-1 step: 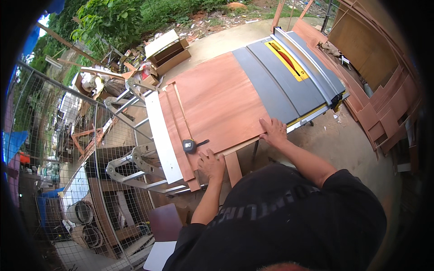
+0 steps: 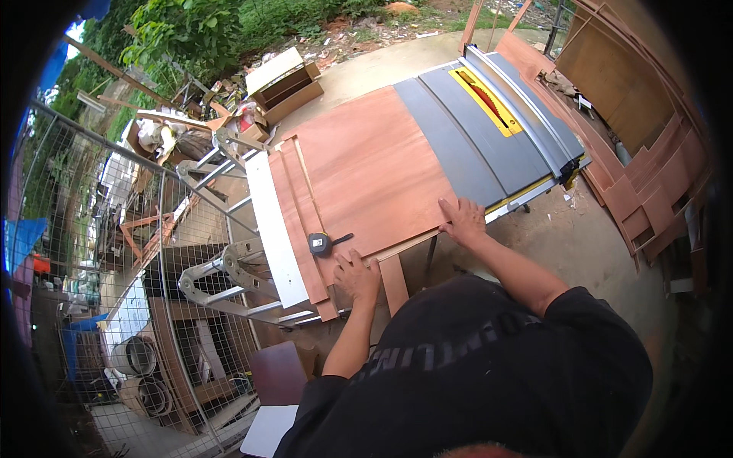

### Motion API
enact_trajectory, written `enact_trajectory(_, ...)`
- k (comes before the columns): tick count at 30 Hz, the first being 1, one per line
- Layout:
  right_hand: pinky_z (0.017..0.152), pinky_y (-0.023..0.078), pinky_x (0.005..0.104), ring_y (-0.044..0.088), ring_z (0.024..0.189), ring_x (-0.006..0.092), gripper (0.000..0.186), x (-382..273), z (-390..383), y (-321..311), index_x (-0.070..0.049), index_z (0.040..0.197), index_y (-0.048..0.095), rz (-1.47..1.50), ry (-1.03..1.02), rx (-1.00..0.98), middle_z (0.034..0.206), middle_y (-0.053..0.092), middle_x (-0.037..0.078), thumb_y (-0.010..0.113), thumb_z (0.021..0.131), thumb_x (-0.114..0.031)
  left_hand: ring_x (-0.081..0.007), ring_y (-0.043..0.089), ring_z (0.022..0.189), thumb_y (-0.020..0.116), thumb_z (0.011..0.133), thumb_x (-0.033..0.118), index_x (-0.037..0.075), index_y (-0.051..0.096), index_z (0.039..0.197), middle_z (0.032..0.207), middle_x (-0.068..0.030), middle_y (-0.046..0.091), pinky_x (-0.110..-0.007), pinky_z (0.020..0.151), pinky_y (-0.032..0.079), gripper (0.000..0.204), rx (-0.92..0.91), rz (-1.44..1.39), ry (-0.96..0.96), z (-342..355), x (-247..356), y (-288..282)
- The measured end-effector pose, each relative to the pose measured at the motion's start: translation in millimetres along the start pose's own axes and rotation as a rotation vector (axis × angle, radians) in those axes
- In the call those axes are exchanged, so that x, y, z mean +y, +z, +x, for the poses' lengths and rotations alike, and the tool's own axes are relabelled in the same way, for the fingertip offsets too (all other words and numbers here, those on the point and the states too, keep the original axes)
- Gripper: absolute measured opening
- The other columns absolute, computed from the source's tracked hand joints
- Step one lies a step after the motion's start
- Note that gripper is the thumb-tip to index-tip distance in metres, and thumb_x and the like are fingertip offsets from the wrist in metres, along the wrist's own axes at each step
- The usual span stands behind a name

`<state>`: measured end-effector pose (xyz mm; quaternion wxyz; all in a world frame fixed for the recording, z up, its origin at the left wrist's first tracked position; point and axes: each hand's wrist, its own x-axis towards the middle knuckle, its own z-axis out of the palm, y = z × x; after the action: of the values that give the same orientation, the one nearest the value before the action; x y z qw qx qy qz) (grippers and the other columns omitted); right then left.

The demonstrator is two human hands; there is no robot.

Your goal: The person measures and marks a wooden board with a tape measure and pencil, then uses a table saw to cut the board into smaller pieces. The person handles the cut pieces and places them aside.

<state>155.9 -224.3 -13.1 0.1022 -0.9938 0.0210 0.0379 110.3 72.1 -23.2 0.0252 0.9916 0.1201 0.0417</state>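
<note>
Yard (image 2: 363,69) | one table saw (image 2: 458,133) | one tape measure (image 2: 320,244) | two hands (image 2: 357,277) (image 2: 463,221) spread on one panel (image 2: 382,172)

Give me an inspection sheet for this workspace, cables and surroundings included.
Surface: gray saw table, red blade showing.
Work items: reddish wood panel next to the saw table; dark tape measure on the wood.
Clutter: wood sheets piled at right; open box on the ground.
Hands: left hand on the panel near the tape measure, fingers spread; right hand at the panel's near edge.
Cables: nothing clearly seen.
Surroundings: wire fence at left, plants beyond.
</note>
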Motion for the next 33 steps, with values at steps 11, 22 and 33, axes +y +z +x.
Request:
enact_trajectory(11, 0.102, 0.039, 0.0483, 0.050, 0.124, 0.0334, 0.056, 70, 82, -3, -0.015, 0.138, 0.053, 0.220, 0.185, 0.050, 0.126, 0.057, 0.012, 0.065, 0.088, -0.037, -0.0394, 0.050, 0.123, 0.069, 0.086, 0.043, 0.007, 0.060, 0.130, 0.144, -0.0246, 0.047, -0.053, 0.102, 0.041, 0.058, -0.024, -0.336, 0.044, 46, 47, 5)
enact_trajectory(22, 0.106, 0.041, 0.0500, 0.046, 0.131, 0.0401, 0.064, 51, 99, -12, -0.002, 0.127, 0.054, 0.596, 0.576, -0.070, 0.140, 0.046, 0.025, 0.067, 0.077, -0.039, -0.0464, 0.054, 0.121, 0.075, 0.079, 0.046, -0.012, 0.060, 0.119, 0.130, -0.0335, 0.052, -0.050, 0.104, 0.045, 0.073, -0.252, -0.404, -0.398, 117, 59, -23)
enact_trajectory(33, 0.048, 0.050, 0.0321, 0.055, 0.061, 0.0133, 0.018, 122, -16, -28, -0.007, 0.095, 0.054, 1.372, 0.694, 0.000, 0.071, 0.054, 0.003, 0.066, 0.083, -0.014, -0.0307, 0.059, 0.105, 0.073, 0.085, 0.028, -0.016, 0.039, 0.125, 0.114, -0.0238, 0.057, -0.040, 0.088, 0.050, 0.069, -0.422, -1.043, -0.396, 69, 22, 29)
